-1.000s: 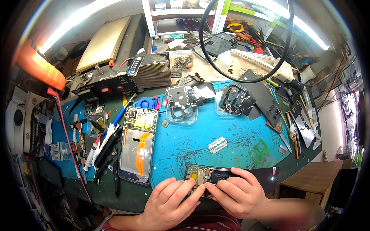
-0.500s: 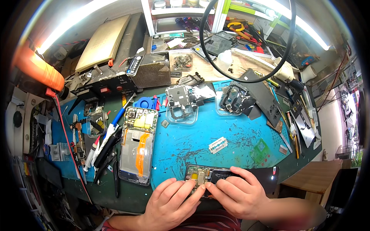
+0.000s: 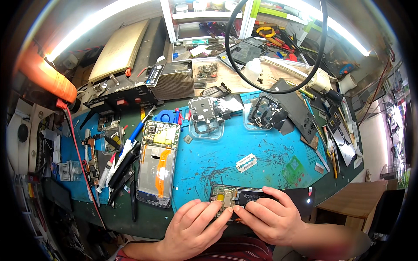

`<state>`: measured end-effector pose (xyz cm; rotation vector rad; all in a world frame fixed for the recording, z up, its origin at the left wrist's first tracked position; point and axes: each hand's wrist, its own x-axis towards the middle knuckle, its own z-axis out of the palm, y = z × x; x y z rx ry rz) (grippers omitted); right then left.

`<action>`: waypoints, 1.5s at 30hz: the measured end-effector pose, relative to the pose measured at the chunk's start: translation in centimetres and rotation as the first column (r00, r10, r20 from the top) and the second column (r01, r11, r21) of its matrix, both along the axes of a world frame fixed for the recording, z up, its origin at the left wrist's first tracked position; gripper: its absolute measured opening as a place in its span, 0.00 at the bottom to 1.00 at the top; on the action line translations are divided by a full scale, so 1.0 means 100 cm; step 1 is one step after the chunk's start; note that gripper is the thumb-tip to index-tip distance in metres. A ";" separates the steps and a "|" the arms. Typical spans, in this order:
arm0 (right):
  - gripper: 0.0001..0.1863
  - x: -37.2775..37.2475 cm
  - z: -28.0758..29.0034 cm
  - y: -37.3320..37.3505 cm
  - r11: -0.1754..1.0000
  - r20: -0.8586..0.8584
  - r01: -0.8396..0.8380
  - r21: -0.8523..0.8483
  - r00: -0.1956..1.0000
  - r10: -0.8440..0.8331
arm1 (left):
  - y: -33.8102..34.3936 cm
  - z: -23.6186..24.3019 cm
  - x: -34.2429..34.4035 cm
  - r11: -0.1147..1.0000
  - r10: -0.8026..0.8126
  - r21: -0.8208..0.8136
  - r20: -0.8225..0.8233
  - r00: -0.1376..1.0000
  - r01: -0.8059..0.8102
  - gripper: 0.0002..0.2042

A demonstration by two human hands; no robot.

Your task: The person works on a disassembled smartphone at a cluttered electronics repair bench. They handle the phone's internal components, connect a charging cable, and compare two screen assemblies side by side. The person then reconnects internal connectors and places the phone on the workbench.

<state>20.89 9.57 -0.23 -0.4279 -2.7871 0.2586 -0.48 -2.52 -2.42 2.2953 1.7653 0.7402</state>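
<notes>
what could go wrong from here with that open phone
The left hand and right hand meet at the open phone, its insides bare, so a slip might damage it. The razor blade lying loose on the blue mat beyond might nick a reaching finger.

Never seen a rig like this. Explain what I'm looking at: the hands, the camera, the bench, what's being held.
There's no machine here: these are a person's bare left hand and right hand. The view looks down from the left of two fisheye cameras worn on the head, so straight edges bend near the rim.

Both hands hold an opened phone, fingertips close together over its exposed insides. A dark flat panel shows past the right hand; whether it is attached is unclear.

On the blue mat lie a razor blade and clear boxes with dark parts. Another opened phone lies to the left.
</notes>
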 end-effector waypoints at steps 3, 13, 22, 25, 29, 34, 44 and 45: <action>0.16 0.000 -0.002 0.000 1.000 -0.007 -0.001 -0.003 1.000 0.001 | 0.000 -0.001 0.000 1.000 0.001 0.000 0.008 1.000 -0.001 0.28; 0.16 0.000 -0.003 -0.001 1.000 -0.005 0.005 0.016 1.000 -0.005 | 0.000 -0.002 0.001 1.000 0.014 0.001 -0.007 1.000 -0.014 0.27; 0.15 -0.001 -0.003 0.000 1.000 -0.021 0.012 0.001 1.000 -0.012 | -0.001 -0.002 0.001 1.000 0.018 -0.003 0.001 1.000 -0.018 0.27; 0.16 -0.001 -0.004 0.000 1.000 -0.031 0.013 -0.005 0.999 -0.014 | -0.001 -0.002 0.001 1.000 0.016 -0.001 -0.003 1.000 -0.016 0.27; 0.16 -0.002 -0.003 0.000 1.000 -0.013 0.010 -0.014 1.000 -0.010 | -0.002 -0.003 0.001 1.000 0.018 0.006 -0.007 1.000 -0.018 0.27; 0.17 -0.001 -0.002 -0.003 1.000 0.008 0.012 -0.009 1.000 -0.011 | -0.002 -0.002 0.001 1.000 0.018 0.005 0.001 1.000 -0.018 0.27; 0.20 0.006 0.006 0.006 0.989 -0.036 0.032 -0.141 0.999 -0.038 | -0.004 -0.004 -0.003 1.000 0.031 -0.013 0.197 0.980 -0.029 0.34; 0.19 0.006 0.005 0.007 0.987 -0.033 0.009 -0.158 0.999 -0.015 | -0.004 -0.002 -0.003 0.999 0.035 -0.026 0.220 0.975 -0.030 0.35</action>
